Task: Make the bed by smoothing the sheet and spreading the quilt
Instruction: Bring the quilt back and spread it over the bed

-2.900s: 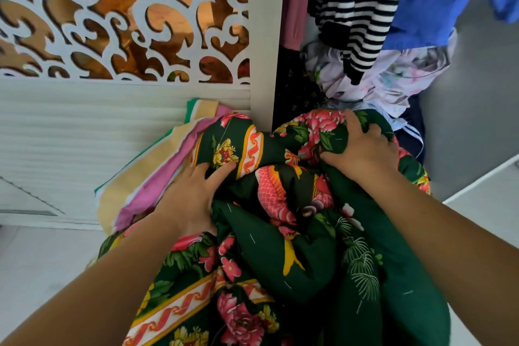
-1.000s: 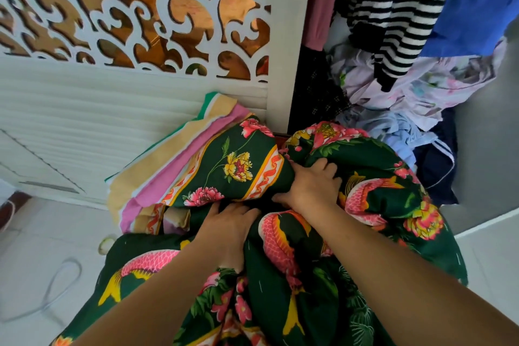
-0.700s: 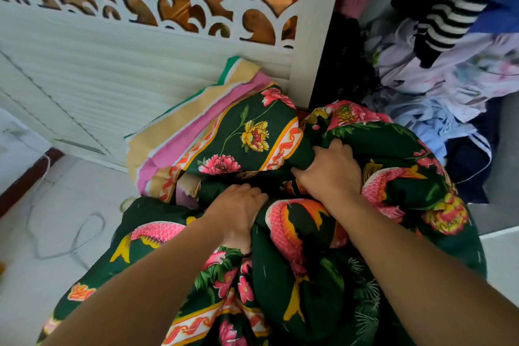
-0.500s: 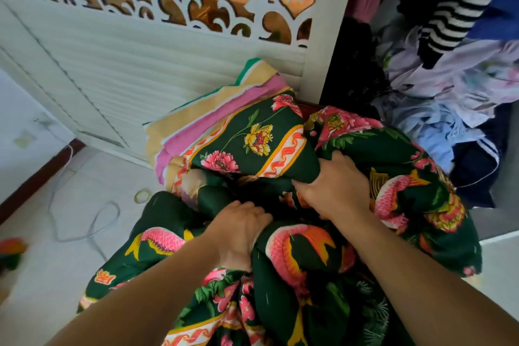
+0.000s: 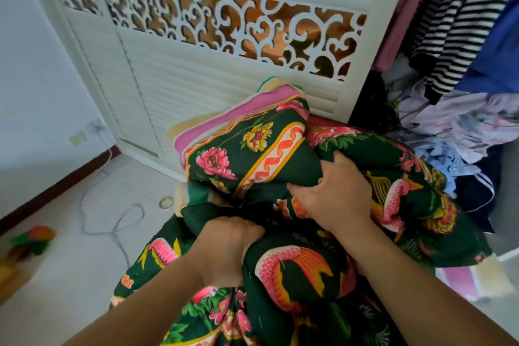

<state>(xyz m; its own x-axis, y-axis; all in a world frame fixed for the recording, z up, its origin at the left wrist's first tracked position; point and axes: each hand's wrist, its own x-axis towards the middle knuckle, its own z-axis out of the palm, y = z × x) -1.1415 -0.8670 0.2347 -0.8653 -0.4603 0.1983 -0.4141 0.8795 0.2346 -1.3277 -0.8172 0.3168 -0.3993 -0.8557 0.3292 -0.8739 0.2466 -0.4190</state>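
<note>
Both arms reach forward and down. The left hand [image 5: 224, 247] bunches a fistful of the quilt [image 5: 295, 267], knuckles up; the right hand [image 5: 337, 196] clamps a fold higher up. The quilt, dark green padded cotton with pink flowers and fish, is heaped before the white louvred wardrobe door [image 5: 224, 87].

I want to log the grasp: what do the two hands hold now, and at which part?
Both hold the dark green flower-printed quilt: left hand grips a bunched fold, right hand grips bunched folds.
</note>
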